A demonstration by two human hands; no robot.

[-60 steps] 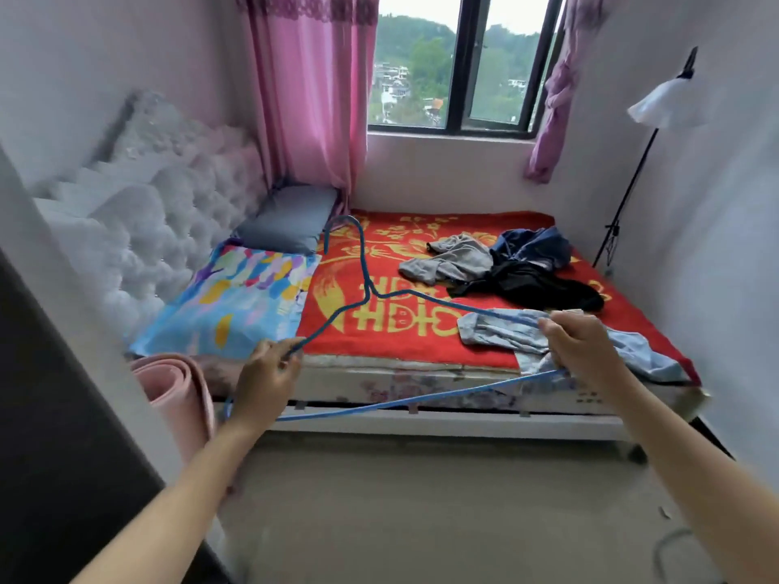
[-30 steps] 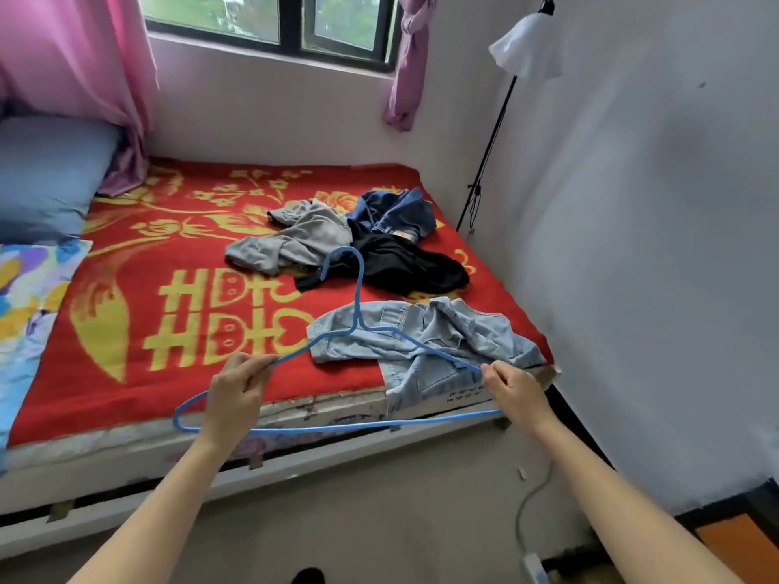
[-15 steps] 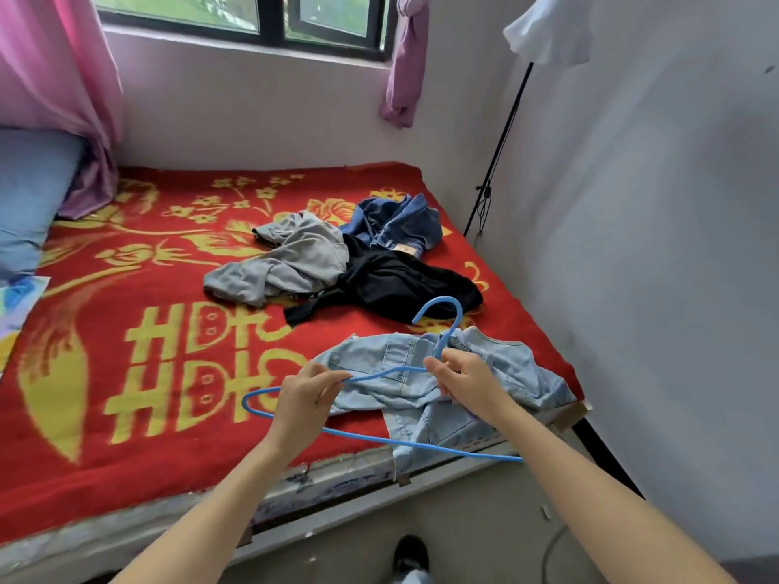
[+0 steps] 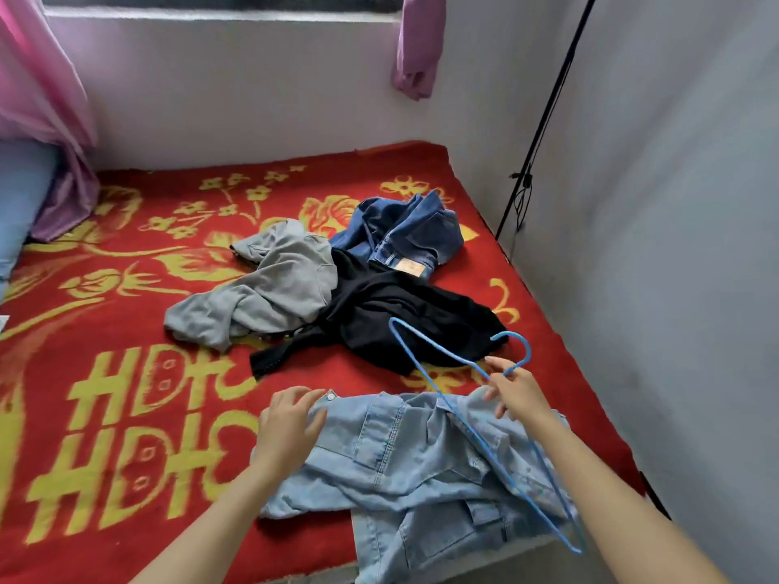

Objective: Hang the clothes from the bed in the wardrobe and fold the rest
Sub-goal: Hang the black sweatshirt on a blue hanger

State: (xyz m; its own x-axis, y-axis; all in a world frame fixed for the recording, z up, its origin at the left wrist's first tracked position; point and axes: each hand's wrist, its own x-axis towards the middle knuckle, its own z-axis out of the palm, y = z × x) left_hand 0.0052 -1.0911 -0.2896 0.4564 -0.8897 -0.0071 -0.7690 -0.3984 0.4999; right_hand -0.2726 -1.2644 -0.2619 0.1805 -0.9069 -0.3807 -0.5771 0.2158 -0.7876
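A light blue denim jacket (image 4: 415, 469) lies crumpled at the near right edge of the bed (image 4: 126, 314), which has a red and yellow blanket. My left hand (image 4: 288, 421) rests on the jacket's left edge by the collar, fingers spread. My right hand (image 4: 516, 392) holds the blue wire hanger (image 4: 472, 419) just below its hook, and the hanger slants over the jacket. Further back lie a grey garment (image 4: 269, 288), a black garment (image 4: 400, 326) and dark blue jeans (image 4: 404, 233).
A white wall (image 4: 674, 246) runs close along the bed's right side, with a black lamp pole (image 4: 543, 115) in the corner. Pink curtains (image 4: 46, 111) hang at the back left over a blue pillow (image 4: 21, 191). A purple curtain (image 4: 417, 44) hangs by the window.
My left hand has let go of the hanger and come down on the jacket's left edge. The hanger has swung round in my right hand. The view has moved closer to the bed.
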